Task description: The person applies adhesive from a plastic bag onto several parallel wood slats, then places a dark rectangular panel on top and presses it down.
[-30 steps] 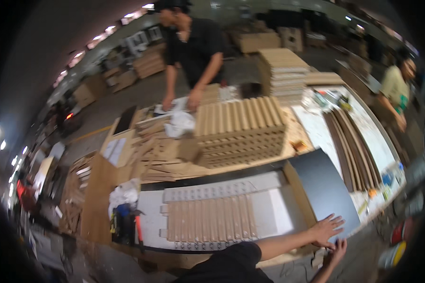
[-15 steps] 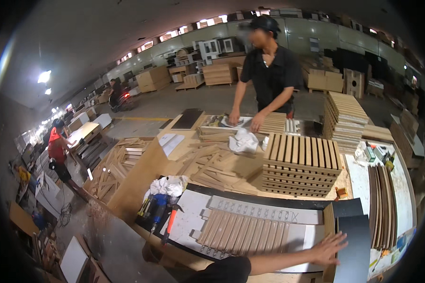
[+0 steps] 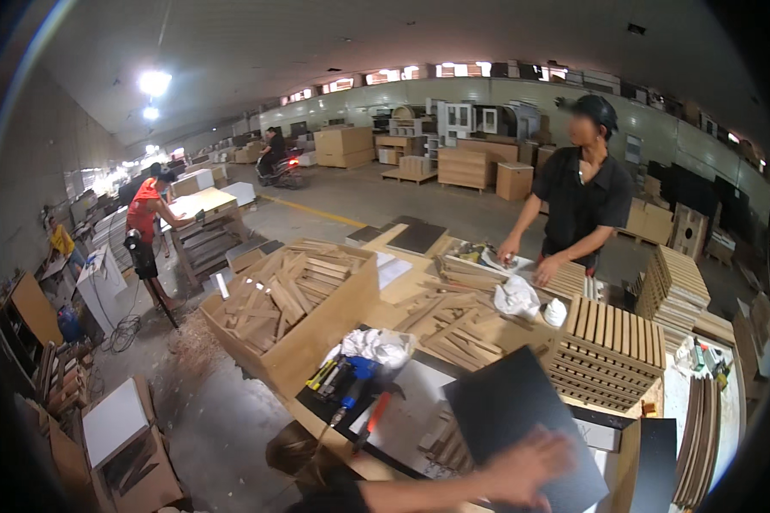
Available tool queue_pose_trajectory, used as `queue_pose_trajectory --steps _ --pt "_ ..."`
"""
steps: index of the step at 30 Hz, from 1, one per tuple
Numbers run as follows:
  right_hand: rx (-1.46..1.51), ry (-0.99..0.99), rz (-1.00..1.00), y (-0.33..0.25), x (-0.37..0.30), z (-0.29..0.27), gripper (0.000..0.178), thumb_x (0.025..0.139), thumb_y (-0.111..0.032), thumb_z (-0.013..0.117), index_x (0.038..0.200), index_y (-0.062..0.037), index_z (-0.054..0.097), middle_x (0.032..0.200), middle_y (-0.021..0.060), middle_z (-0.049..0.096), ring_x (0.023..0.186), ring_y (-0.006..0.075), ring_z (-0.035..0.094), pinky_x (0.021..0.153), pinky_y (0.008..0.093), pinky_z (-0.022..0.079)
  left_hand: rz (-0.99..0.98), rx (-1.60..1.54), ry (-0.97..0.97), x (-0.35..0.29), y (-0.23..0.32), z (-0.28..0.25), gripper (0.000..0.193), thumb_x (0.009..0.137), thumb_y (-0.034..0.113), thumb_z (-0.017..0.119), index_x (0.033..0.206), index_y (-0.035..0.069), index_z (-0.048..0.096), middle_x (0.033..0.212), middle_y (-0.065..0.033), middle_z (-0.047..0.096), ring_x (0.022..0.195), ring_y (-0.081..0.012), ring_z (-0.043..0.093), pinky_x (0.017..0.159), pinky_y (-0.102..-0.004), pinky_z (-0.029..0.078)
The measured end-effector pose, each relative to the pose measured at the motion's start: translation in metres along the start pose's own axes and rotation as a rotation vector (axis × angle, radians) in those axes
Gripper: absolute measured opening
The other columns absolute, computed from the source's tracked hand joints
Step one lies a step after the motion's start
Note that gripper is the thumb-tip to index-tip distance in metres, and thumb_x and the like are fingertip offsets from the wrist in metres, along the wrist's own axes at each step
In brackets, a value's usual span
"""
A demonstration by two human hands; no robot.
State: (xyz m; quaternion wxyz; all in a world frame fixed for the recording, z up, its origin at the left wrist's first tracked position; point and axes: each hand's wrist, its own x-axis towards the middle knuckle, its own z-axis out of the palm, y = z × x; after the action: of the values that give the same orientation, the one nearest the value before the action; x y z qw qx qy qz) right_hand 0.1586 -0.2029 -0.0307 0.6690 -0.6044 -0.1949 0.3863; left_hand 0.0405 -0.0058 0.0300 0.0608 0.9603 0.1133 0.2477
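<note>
My left hand point(image 3: 526, 468), blurred by motion, reaches in from the lower edge with its fingers spread over the face of a flat black panel point(image 3: 500, 393). I cannot make out how firmly it touches. The panel lies tilted across a row of brown wooden slats point(image 3: 441, 440), hiding most of them. Under the slats is a white board point(image 3: 412, 389) with a black border. To their left sit a blue power tool point(image 3: 362, 368) and a tool with an orange handle point(image 3: 378, 412). My right hand is out of view.
A wooden bin point(image 3: 321, 350) of offcuts stands left of the bench. Slatted panels point(image 3: 603, 368) are stacked at the right, near another black panel point(image 3: 657, 466). Across the bench a co-worker point(image 3: 582, 201) handles small items. Crumpled white wrapping point(image 3: 516, 297) lies among loose strips.
The view has swung left and up. A black panel now covers most of the slats, which were in plain sight before. My left hand has come from the bench's right side onto it.
</note>
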Motion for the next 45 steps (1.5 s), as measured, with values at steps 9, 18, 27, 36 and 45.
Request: queue_pose_trajectory --steps 9,18,27,36,45 --pt "0.105 -0.439 0.162 -0.022 -0.012 0.112 0.041 0.08 -0.021 0.07 0.111 -0.0022 0.052 0.1 0.0073 0.058 0.08 0.0173 0.053 0.073 0.0292 0.043 -1.106 0.288 -0.064 -0.201 -0.05 -0.255 0.08 0.079 0.058 0.055 0.137 0.005 0.038 0.146 -0.0209 0.028 0.13 -0.0399 0.033 0.1 -0.0575 0.033" --pt "-0.014 -0.721 0.36 0.001 -0.01 0.172 0.034 0.078 -0.011 0.067 0.109 -0.0041 0.057 0.091 0.0029 0.061 0.079 0.0141 0.056 0.067 0.0261 0.043 -1.072 0.382 -0.025 -0.284 -0.066 -0.226 0.067 0.07 0.052 0.066 0.118 0.007 0.054 0.121 -0.0156 0.05 0.112 -0.0345 0.046 0.089 -0.0485 0.042" --pt "-0.191 -0.644 0.32 -0.016 0.038 0.112 0.062 0.075 -0.01 0.066 0.129 0.0049 0.042 0.11 0.0081 0.059 0.102 0.0195 0.055 0.091 0.0322 0.043 -1.289 -0.947 0.854 -0.35 -0.036 -0.165 0.04 0.095 0.038 0.048 0.111 0.004 0.058 0.107 -0.0018 0.057 0.097 -0.0118 0.052 0.088 -0.0312 0.042" --pt "-1.109 -0.409 -0.586 -0.03 0.08 0.107 0.078 0.079 -0.02 0.062 0.143 0.0037 0.023 0.141 0.0221 0.038 0.131 0.0357 0.036 0.109 0.0424 0.026 -1.289 -1.219 0.811 -0.283 -0.017 -0.128 0.033 0.097 0.031 0.047 0.114 0.005 0.056 0.101 -0.0036 0.06 0.09 -0.0133 0.056 0.08 -0.0291 0.046" --pt "-1.176 -0.677 -0.996 -0.014 0.016 0.277 0.09 0.081 -0.058 0.055 0.142 0.0007 0.026 0.146 0.025 0.025 0.139 0.0405 0.017 0.11 0.058 0.011 -1.082 -1.344 0.833 -0.244 -0.066 -0.076 0.055 0.094 0.043 0.047 0.124 -0.003 0.05 0.115 -0.0106 0.057 0.101 -0.0214 0.056 0.09 -0.0336 0.044"
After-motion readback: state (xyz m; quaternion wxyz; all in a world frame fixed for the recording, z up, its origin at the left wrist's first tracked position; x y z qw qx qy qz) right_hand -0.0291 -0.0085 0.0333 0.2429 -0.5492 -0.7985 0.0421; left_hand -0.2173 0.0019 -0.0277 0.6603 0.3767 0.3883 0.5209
